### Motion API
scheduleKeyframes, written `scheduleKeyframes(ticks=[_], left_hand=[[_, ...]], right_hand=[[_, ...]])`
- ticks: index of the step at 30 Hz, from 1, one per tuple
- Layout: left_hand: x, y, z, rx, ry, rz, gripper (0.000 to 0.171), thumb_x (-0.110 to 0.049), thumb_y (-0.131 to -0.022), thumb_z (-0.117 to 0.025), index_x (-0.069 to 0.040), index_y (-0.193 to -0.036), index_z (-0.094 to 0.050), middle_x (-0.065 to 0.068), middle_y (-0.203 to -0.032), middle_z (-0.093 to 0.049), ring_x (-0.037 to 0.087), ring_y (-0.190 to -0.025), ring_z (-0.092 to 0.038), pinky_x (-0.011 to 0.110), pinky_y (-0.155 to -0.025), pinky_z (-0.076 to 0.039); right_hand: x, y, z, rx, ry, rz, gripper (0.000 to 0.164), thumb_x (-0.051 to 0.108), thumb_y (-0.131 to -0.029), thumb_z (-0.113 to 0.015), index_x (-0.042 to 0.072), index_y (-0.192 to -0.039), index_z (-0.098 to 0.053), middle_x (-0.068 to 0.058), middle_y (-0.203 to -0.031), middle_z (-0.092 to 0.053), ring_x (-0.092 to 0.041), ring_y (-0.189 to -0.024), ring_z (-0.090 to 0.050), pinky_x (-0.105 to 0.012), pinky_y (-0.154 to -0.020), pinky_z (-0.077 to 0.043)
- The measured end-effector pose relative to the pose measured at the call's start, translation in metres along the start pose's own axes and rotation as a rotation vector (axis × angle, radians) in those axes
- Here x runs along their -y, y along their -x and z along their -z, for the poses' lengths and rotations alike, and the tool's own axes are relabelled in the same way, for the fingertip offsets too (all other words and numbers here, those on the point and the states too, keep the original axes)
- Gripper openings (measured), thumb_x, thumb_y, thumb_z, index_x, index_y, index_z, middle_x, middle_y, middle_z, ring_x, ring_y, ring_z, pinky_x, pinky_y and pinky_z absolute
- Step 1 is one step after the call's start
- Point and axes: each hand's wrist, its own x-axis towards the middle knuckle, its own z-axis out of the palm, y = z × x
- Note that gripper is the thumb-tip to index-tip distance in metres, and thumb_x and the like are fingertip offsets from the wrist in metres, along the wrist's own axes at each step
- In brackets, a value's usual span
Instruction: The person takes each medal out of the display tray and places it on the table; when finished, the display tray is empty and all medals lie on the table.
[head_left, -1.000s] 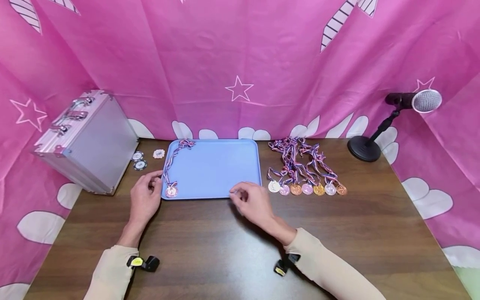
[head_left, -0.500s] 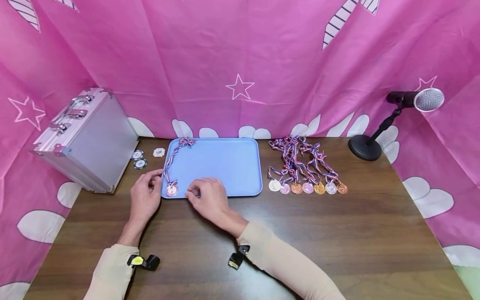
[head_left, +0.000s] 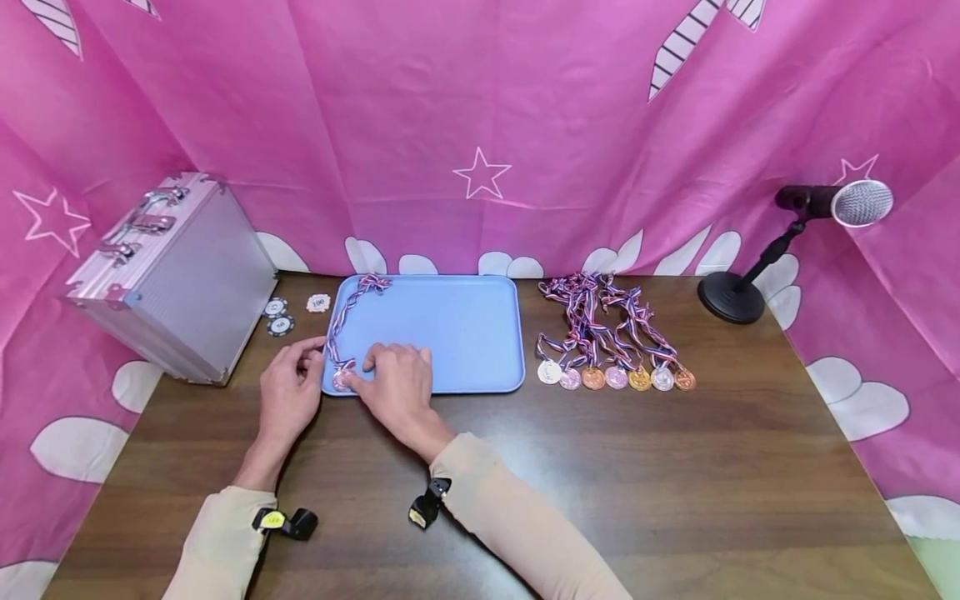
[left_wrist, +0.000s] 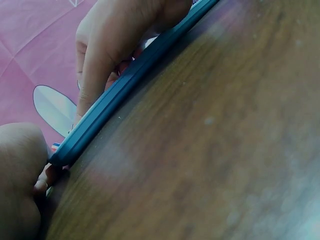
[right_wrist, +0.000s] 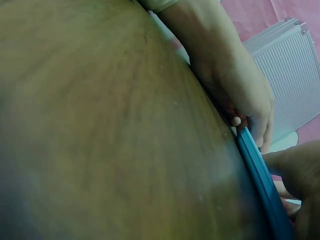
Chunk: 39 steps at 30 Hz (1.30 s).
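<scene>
A blue tray [head_left: 465, 333] lies on the table. Along its left side stretches a medal [head_left: 339, 379] on a striped ribbon [head_left: 345, 317], the disc near the front left corner. My right hand [head_left: 397, 387] is over the tray's front left part, its thumb at the medal and partly covering it. Thumb and index finger stand apart. My left hand [head_left: 288, 392] rests beside the tray's left edge, fingers loosely bent and touching the rim. In the left wrist view the right hand [left_wrist: 112, 45] reaches down over the tray rim [left_wrist: 105, 110].
Right of the tray, several medals [head_left: 592, 378] lie in a row, their ribbons [head_left: 588, 308] bunched behind. A microphone on a stand [head_left: 795, 225] stands at the back right. An aluminium case [head_left: 187, 283] and three poker chips [head_left: 281, 324] are at the left, before a pink curtain [head_left: 420, 125].
My right hand has moved left, from the tray's front right corner to the medal at its front left corner. The left hand has stayed at the tray's left edge.
</scene>
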Motion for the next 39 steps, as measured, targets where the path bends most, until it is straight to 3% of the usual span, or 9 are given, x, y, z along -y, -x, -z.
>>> scheduleKeyframes(ticks=[5, 11, 19, 26, 29, 33, 39], left_hand=[[0.0, 0.001, 0.0, 0.01, 0.005, 0.022, 0.029, -0.003, -0.109, -0.061, 0.001, -0.133, -0.076, 0.019, -0.105, -0.069, 0.021, -0.091, -0.056, 0.019, -0.075, -0.039], [0.0, 0.002, 0.002, 0.029, 0.003, 0.038, 0.03, -0.005, -0.11, -0.059, 0.001, -0.135, -0.075, 0.019, -0.107, -0.069, 0.022, -0.093, -0.057, 0.019, -0.076, -0.039], [0.004, 0.002, 0.005, 0.034, -0.009, 0.053, 0.031, -0.007, -0.11, -0.059, 0.0, -0.136, -0.075, 0.017, -0.108, -0.068, 0.021, -0.093, -0.056, 0.02, -0.075, -0.039], [0.004, 0.003, 0.004, 0.036, -0.007, 0.055, 0.031, -0.008, -0.111, -0.059, -0.001, -0.136, -0.075, 0.017, -0.108, -0.068, 0.021, -0.093, -0.056, 0.016, -0.075, -0.038], [0.003, 0.002, 0.003, 0.036, -0.007, 0.046, 0.031, -0.008, -0.11, -0.059, 0.0, -0.136, -0.075, 0.017, -0.108, -0.068, 0.021, -0.093, -0.056, 0.017, -0.075, -0.038], [0.001, 0.001, 0.003, 0.03, -0.005, 0.035, 0.031, -0.007, -0.11, -0.059, 0.0, -0.135, -0.076, 0.017, -0.107, -0.068, 0.021, -0.091, -0.056, 0.017, -0.075, -0.038], [-0.002, -0.001, 0.002, 0.016, -0.008, 0.024, 0.03, -0.005, -0.109, -0.06, 0.0, -0.133, -0.077, 0.017, -0.104, -0.068, 0.017, -0.089, -0.055, 0.019, -0.075, -0.039]], right_hand=[[-0.01, -0.002, 0.006, 0.048, -0.035, -0.015, 0.036, 0.06, -0.089, -0.089, 0.025, -0.093, -0.085, 0.009, -0.09, -0.076, -0.012, -0.088, -0.07, -0.031, -0.082, -0.043], [-0.034, 0.002, 0.03, 0.127, -0.138, -0.066, 0.025, 0.045, -0.089, -0.093, 0.021, -0.095, -0.089, 0.008, -0.089, -0.076, -0.013, -0.089, -0.069, -0.032, -0.083, -0.041], [-0.073, 0.001, 0.058, 0.206, -0.132, -0.07, 0.013, 0.035, -0.09, -0.095, 0.024, -0.094, -0.09, 0.011, -0.079, -0.076, -0.015, -0.083, -0.072, -0.035, -0.082, -0.049], [-0.093, -0.001, 0.073, 0.285, -0.219, -0.12, 0.007, 0.021, -0.088, -0.094, 0.019, -0.092, -0.089, 0.008, -0.072, -0.067, -0.012, -0.073, -0.061, -0.032, -0.072, -0.048], [-0.102, -0.001, 0.067, 0.283, -0.271, -0.144, 0.006, 0.024, -0.088, -0.093, 0.021, -0.087, -0.088, 0.012, -0.07, -0.067, -0.009, -0.072, -0.059, -0.031, -0.072, -0.048], [-0.111, -0.002, 0.05, 0.232, -0.27, -0.155, 0.015, 0.037, -0.085, -0.094, 0.027, -0.078, -0.085, 0.017, -0.071, -0.07, -0.008, -0.076, -0.064, -0.031, -0.073, -0.05], [-0.095, 0.005, 0.062, 0.195, -0.167, -0.134, 0.031, 0.043, -0.079, -0.1, 0.019, -0.086, -0.082, 0.002, -0.09, -0.071, -0.022, -0.089, -0.07, -0.04, -0.08, -0.055]])
